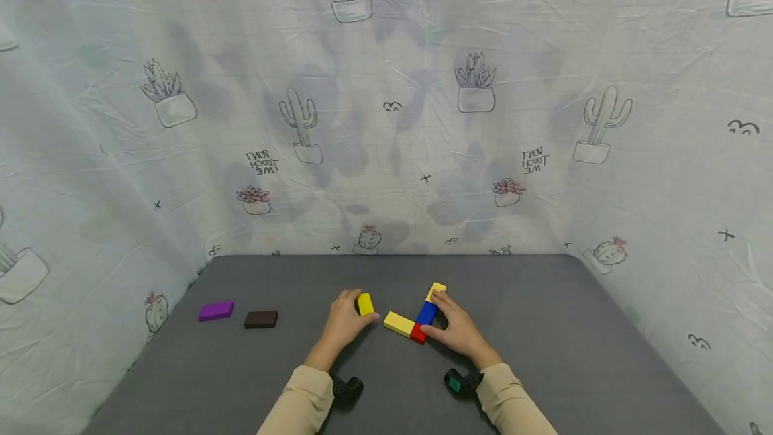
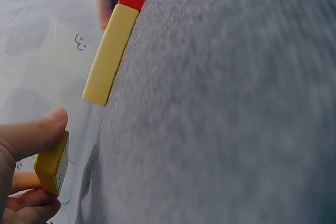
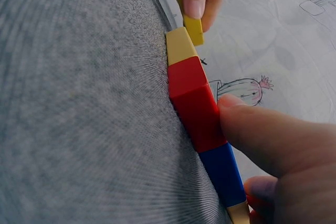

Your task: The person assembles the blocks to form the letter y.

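My left hand [image 1: 344, 321] pinches a bright yellow block [image 1: 365, 303] between thumb and fingers, tilted up off the table. To its right lies an L-shaped row of blocks, end to end: a pale yellow block [image 1: 398, 324], a red block [image 1: 418, 333] at the corner, a blue block [image 1: 426, 313] and another pale yellow block [image 1: 437, 287]. My right hand [image 1: 460, 331] spans one arm of the L, thumb against the red block, fingers at the far pale yellow one. In the left wrist view a gap separates the held block [image 2: 51, 166] from the row.
A purple block [image 1: 216, 311] and a dark brown block [image 1: 261, 319] lie on the left of the grey table [image 1: 543, 354]. A pale curtain [image 1: 392, 173] with cactus drawings hangs behind and at both sides. A dark camera sits on each wrist.
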`<control>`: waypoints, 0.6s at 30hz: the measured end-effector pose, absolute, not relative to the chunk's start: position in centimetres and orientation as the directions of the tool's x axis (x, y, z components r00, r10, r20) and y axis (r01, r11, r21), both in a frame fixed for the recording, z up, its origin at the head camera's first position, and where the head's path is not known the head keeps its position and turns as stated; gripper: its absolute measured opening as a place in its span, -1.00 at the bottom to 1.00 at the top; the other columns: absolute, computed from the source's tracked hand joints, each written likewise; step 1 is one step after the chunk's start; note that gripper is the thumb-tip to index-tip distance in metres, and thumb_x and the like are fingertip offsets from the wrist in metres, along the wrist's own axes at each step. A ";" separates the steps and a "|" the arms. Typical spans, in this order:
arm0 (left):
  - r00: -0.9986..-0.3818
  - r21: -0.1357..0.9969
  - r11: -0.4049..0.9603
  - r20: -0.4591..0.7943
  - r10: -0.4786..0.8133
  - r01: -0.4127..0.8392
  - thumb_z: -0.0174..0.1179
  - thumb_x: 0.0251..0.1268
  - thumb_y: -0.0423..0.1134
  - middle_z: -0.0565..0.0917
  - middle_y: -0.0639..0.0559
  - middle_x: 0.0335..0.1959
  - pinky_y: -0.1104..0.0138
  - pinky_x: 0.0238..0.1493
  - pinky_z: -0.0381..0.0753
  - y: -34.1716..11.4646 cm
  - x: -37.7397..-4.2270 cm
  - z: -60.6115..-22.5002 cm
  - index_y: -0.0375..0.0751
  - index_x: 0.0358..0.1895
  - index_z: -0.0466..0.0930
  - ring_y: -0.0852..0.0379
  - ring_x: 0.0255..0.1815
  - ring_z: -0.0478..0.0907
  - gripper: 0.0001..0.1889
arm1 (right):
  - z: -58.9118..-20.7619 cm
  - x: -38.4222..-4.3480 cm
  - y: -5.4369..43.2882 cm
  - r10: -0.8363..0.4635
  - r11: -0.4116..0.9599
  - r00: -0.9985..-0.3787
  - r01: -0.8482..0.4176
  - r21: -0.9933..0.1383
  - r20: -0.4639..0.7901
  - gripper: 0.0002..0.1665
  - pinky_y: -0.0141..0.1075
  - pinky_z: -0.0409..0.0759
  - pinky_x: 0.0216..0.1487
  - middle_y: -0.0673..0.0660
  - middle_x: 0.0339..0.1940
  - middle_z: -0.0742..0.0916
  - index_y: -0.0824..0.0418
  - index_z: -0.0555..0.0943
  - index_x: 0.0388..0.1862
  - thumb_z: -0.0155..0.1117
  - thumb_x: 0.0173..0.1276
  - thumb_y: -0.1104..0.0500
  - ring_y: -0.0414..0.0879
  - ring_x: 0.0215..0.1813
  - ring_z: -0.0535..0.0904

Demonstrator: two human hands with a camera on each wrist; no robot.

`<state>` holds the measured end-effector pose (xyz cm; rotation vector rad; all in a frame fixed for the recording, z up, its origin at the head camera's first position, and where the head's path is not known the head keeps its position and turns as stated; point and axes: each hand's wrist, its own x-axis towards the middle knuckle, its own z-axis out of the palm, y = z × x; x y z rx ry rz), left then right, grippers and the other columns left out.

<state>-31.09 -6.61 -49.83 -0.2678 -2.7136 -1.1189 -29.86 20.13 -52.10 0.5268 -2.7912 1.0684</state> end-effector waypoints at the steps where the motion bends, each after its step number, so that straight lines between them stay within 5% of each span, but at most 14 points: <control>1: -0.966 0.677 0.697 0.243 0.088 0.234 0.45 -0.01 -0.10 0.47 -0.33 0.17 0.00 0.06 0.54 -6.4 -31.2 -49.8 -0.44 0.22 0.42 -0.26 0.16 0.44 -0.26 | -52.1 -29.9 20.1 -0.282 0.693 -0.934 -0.358 -0.626 0.221 -0.06 0.18 0.23 0.36 0.23 0.49 0.26 0.26 0.27 0.43 0.31 0.21 -0.18 0.20 0.49 0.14; 18: -0.963 0.678 0.710 0.269 0.000 0.189 0.46 -0.03 -0.12 0.50 -0.35 0.10 0.00 0.04 0.57 -4.4 -32.0 -50.4 -0.49 0.19 0.44 -0.26 0.09 0.48 -0.27 | -52.2 -30.0 20.1 -0.284 0.695 -0.931 -0.365 -0.620 0.230 -0.06 0.18 0.24 0.35 0.24 0.48 0.29 0.29 0.27 0.42 0.32 0.20 -0.17 0.21 0.48 0.16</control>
